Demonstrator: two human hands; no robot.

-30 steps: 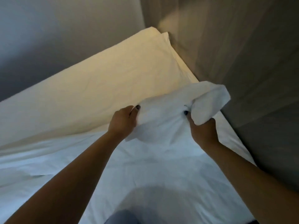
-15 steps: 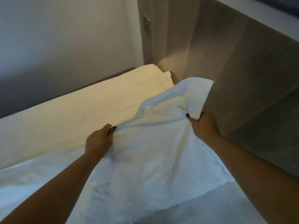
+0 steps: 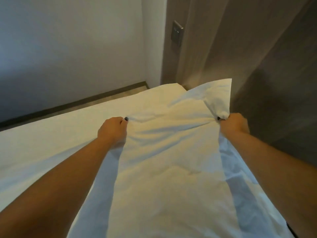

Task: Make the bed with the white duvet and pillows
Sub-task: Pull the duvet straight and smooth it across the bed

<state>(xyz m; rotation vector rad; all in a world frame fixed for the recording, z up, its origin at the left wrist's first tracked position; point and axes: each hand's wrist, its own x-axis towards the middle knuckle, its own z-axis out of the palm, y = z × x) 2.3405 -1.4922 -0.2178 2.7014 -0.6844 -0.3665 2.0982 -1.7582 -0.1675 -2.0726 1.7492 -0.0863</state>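
Left hand and right hand both gripping duvet, stretched taut above bed.

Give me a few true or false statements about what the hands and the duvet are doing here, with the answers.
1. Both hands grip the duvet. True: the left hand and right hand each bunch its fabric.
2. A wall switch sits on the panel above the bed's far corner. True.
3. The duvet lies flat and untouched. False: it is lifted, stretched between the hands.
4. The right hand rests open on the wall. False: it grips the duvet's corner.
5. A pillow lies between the hands. False: only duvet fabric shows there.
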